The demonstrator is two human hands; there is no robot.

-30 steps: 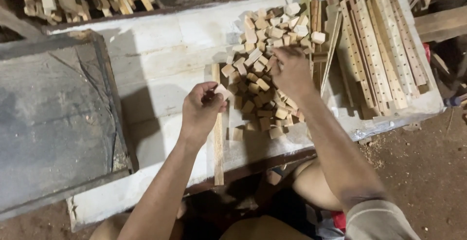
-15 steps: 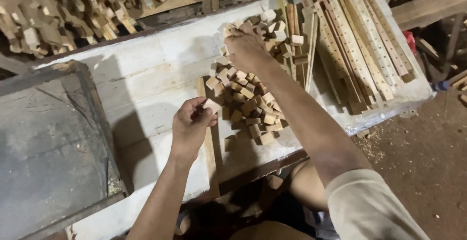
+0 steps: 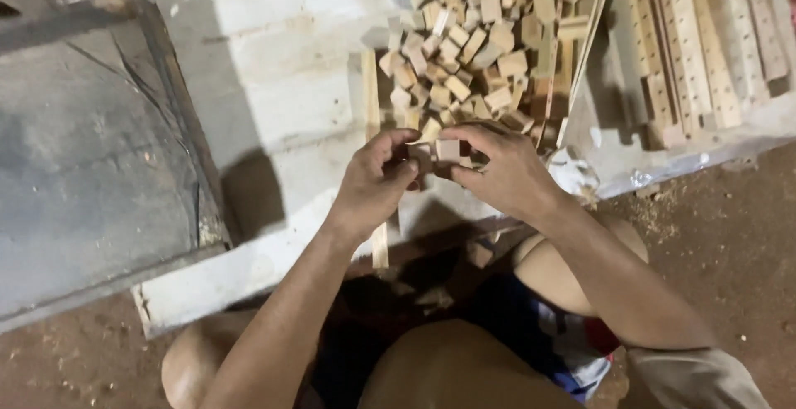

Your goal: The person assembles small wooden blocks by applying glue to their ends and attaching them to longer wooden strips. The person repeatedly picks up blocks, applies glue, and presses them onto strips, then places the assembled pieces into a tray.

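Left hand [image 3: 373, 181] and right hand [image 3: 506, 169] meeting over near edge of white board [image 3: 274, 86], fingers pinching small wooden blocks [image 3: 437, 152] between them; exact count hard telling. Pile of wooden blocks [image 3: 473, 44] lying just beyond hands. Thin wooden strip [image 3: 371, 94] running near-to-far under left hand. Slotted wooden slats [image 3: 696, 36] lying far right. Grey panel [image 3: 83, 152] sitting left.

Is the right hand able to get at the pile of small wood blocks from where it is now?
Probably yes: the right hand sits at the near edge of the pile of small wood blocks, nothing between, though it already pinches a small block.
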